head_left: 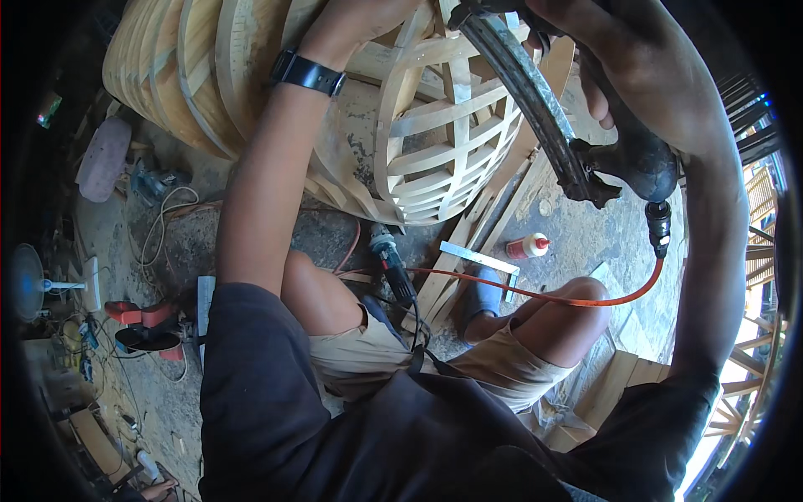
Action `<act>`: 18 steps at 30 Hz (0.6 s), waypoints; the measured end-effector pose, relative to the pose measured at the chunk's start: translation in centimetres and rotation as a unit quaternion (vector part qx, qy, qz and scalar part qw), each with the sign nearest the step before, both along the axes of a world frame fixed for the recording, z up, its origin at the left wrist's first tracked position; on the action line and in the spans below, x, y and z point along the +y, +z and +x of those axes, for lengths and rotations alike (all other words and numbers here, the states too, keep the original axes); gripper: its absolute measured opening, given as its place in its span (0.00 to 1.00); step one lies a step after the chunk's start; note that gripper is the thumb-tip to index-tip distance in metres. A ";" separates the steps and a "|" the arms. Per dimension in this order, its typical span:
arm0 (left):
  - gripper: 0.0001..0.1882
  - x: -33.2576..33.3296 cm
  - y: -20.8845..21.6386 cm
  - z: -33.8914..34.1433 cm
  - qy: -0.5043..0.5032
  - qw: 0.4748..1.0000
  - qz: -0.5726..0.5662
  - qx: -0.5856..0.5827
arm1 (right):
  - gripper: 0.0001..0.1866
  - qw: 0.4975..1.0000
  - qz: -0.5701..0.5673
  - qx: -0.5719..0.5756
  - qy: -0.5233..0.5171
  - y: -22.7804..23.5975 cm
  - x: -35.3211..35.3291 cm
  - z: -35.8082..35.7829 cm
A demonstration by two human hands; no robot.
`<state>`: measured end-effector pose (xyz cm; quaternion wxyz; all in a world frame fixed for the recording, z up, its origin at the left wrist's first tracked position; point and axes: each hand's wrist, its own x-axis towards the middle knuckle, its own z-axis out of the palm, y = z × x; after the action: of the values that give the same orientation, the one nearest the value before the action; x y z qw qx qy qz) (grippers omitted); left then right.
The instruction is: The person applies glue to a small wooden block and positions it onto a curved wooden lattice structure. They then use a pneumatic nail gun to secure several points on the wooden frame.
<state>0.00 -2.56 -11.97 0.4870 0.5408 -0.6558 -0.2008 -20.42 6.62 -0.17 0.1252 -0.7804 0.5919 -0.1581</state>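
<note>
My right hand (615,54) is closed round the handle of an air nail gun (642,163) at the upper right. The gun's long grey magazine (523,100) slants up toward the top edge, and an orange air hose (577,301) hangs from its end fitting. My left hand (364,21) reaches to the curved wooden frame (452,159) at the top; its fingers run out of view, so what they grip is hidden. Bent strips cross the frame in an open lattice. The gun's nose is near the frame, but whether they touch cannot be seen.
Between my legs lie an angle grinder (393,266), a metal square (481,255) and wooden boards (439,289). A white-and-red bottle (525,246) is beyond. Leftward are a red cutting machine (142,325), a fan (29,283) and loose cables. Slatted woodwork (757,335) rises at the right.
</note>
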 end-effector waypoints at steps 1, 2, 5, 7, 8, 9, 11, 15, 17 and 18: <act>0.12 0.0 0.0 0.1 -0.001 1.000 -0.002 -0.001 | 0.21 1.000 0.001 -0.005 -0.004 0.0 0.1 0.2; 0.12 0.0 -0.2 0.2 -0.008 1.000 0.002 0.004 | 0.20 1.000 0.003 -0.010 -0.008 0.0 0.2 0.5; 0.14 0.0 0.0 0.3 -0.011 1.000 0.018 0.010 | 0.20 0.999 -0.011 -0.035 0.034 -0.7 0.0 0.1; 0.14 0.5 0.4 -0.2 0.010 0.999 0.038 0.003 | 0.20 0.995 -0.019 -0.061 0.081 -1.2 -0.1 -0.6; 0.14 0.5 0.5 -0.2 0.017 0.999 0.033 -0.006 | 0.20 0.992 -0.016 -0.073 0.102 -1.3 -0.3 -1.0; 0.14 0.6 0.5 -0.1 0.024 0.999 0.029 -0.016 | 0.19 0.990 -0.002 -0.082 0.116 -1.1 -0.5 -1.2; 0.14 0.5 0.5 -0.1 0.029 0.999 0.026 -0.022 | 0.19 0.988 0.009 -0.085 0.131 -1.0 -0.5 -1.6; 0.13 0.0 0.2 0.0 0.006 1.000 0.001 -0.023 | 0.19 0.996 0.003 -0.075 0.054 -1.2 0.0 -0.5; 0.13 -0.3 0.1 0.0 -0.011 1.000 -0.015 -0.024 | 0.19 0.997 -0.052 -0.036 0.049 -1.5 0.2 -0.5; 0.13 -0.1 0.0 0.5 -0.011 1.000 -0.011 -0.025 | 0.19 0.990 -0.102 -0.002 0.092 -2.2 0.5 -0.6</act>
<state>0.45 -2.63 -11.92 0.4741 0.5328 -0.6761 -0.1850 -21.05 7.15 -2.39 0.0602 -0.8399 0.4980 -0.2074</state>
